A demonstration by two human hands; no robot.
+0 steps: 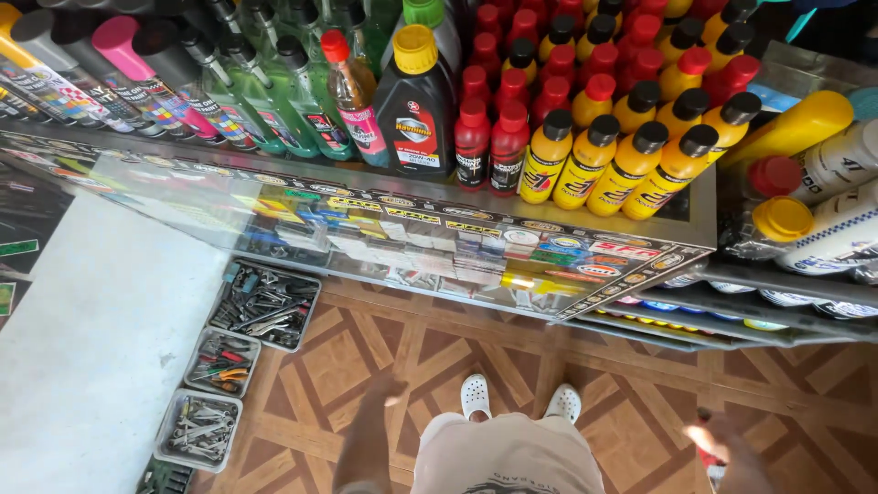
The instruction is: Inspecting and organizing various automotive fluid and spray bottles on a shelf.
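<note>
1. My left grip (389,395) hangs beside my thigh, blurred, fingers loosely spread and holding nothing, above the patterned floor (366,357).
2. My right grip (722,448) sits at the lower right edge, also blurred; something red (706,456) shows just under it, but I cannot tell whether the fingers pinch it or merely pass in front of it.
3. My white shoes (517,400) stand on the floor just in front of the glass display case (412,240), whose panel is lined with stickers.
4. On the tabletop of the case stand crowded rows: yellow bottles (631,151) with black caps, red bottles (494,137), a black oil jug (416,101) with a yellow cap, green bottles (293,101), and spray cans (110,87) at far left.
5. Three tool trays (265,304) lie on the floor to my left, near my left grip.
6. Risk, as I judge it: the bottles touch one another, so a careless reach could topple a row; a step leftward could catch a tray; a swinging arm could strike the glass.
</note>
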